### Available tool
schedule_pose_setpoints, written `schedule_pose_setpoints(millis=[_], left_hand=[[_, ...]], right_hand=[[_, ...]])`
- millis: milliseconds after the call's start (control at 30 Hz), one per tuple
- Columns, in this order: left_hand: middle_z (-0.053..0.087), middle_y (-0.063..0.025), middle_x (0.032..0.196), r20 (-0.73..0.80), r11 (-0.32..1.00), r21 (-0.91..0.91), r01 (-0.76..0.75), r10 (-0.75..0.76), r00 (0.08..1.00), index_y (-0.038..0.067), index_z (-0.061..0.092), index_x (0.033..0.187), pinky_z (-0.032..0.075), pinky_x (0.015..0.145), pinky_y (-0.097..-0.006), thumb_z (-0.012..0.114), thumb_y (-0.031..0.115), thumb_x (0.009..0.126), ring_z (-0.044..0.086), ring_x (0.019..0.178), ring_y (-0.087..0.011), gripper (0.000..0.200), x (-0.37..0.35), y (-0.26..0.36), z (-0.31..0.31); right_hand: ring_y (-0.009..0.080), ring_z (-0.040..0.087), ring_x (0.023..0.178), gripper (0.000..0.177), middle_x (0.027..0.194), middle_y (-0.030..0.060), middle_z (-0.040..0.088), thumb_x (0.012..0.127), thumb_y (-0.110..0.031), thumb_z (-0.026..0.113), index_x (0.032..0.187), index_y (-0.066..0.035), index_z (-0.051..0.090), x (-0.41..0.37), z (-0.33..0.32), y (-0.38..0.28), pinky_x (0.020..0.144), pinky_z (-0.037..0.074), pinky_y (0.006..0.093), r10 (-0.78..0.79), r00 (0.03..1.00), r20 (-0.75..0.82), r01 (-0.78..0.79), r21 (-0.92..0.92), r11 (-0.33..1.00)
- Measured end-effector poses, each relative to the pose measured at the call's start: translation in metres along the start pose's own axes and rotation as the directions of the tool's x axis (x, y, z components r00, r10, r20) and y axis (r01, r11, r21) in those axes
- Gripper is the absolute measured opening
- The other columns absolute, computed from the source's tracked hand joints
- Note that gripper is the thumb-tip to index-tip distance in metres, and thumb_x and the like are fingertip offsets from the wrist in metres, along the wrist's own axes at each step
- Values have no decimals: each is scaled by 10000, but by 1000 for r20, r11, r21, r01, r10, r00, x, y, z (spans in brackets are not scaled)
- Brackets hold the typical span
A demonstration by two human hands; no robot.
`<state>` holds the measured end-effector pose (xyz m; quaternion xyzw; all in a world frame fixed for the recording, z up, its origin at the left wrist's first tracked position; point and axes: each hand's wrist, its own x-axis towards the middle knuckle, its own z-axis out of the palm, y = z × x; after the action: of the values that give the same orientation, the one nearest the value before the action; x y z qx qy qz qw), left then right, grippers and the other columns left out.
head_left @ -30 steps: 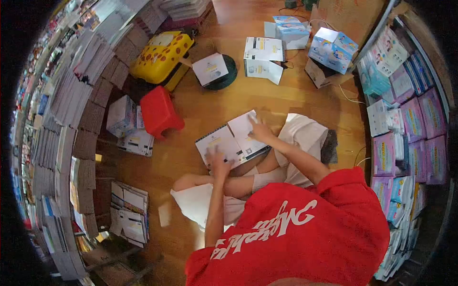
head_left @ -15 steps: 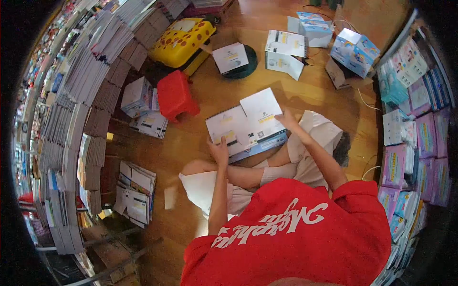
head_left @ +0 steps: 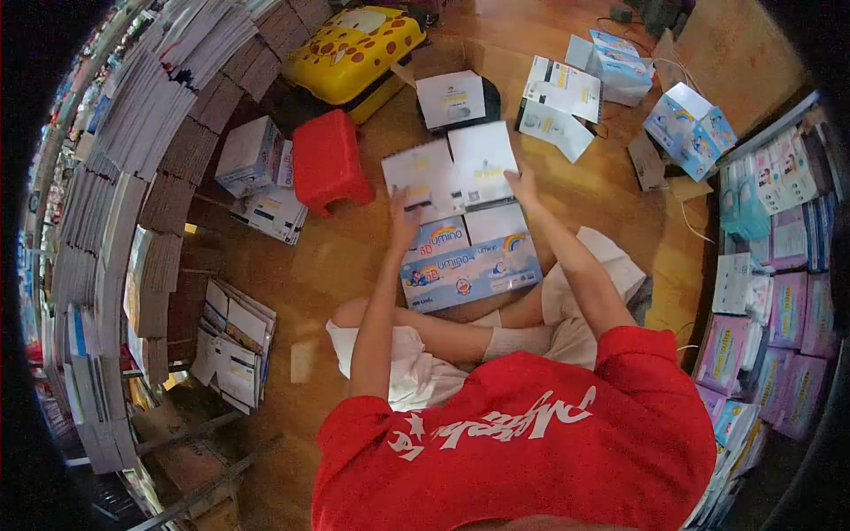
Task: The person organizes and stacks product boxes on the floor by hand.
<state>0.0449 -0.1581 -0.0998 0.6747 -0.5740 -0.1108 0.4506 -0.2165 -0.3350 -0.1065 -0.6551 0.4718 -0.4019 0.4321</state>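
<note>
A flat white printed cardboard piece, with a slit between its two panels, is raised in front of me, its far edge tilted away. My left hand grips its left near corner, thumb on top. On the right edge, my right hand is closed with the thumb over the panel. Below it, at my crossed legs, lies a blue cardboard sheet printed with rainbows, a cartoon figure and lettering. Whether the white and blue pieces are joined cannot be made out.
A red stool and a yellow spotted suitcase stand at the front left. Ahead lie white cards and opened cartons. Stacked books line the left, packaged goods the right. More flat cardboard lies at left.
Both hands have moved forward, away from my body, with the white cardboard. Much more of the blue printed sheet shows beneath it. The view has shifted slightly.
</note>
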Motion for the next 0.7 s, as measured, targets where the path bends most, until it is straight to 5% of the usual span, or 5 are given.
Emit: schedule_pose_setpoints(millis=[67,167,467,633,700], left_hand=[[282,-178,1431,208,967,256,11,-66,976,94,376,1349,184,1077,-491,524,214,877,253,1315,-377,509,-17,-4,6],[223,-119,1468,272,845,533,-46,-119,955,148,323,1389,148,1074,-535,406,316,935,197,1347,-338,491,-35,-10,20],[129,-70,1501,204,813,581,-40,-98,974,162,225,1427,88,1082,-546,394,314,938,100,1383,-279,539,-31,4,27],[143,-104,1495,71,908,418,29,-64,995,121,260,1409,80,1068,-572,408,298,943,112,1374,-317,520,-10,49,9],[167,-122,1486,9,934,356,17,-22,1000,106,306,1385,85,1063,-575,456,247,923,127,1365,-350,505,-1,87,-6]], right_hand=[[328,529,1014,606,1116,236,537,722,-143,688,1242,35,435,4,14,51,856,425,424,-104,990,95,105,-5,994],[363,416,1111,647,1240,221,434,747,-247,674,1276,17,408,-6,22,38,906,366,473,-117,993,33,109,-669,736],[403,348,1157,605,1290,176,373,785,-302,636,1286,-38,424,-12,12,-22,922,327,516,30,943,332,243,-747,619],[412,428,1086,684,1331,178,335,740,-142,671,1336,-74,341,55,33,-81,910,390,470,-508,830,231,553,-461,694],[406,461,1064,793,1361,187,306,697,-109,702,1366,-101,277,75,36,-142,899,423,444,-450,832,325,553,-549,627]])
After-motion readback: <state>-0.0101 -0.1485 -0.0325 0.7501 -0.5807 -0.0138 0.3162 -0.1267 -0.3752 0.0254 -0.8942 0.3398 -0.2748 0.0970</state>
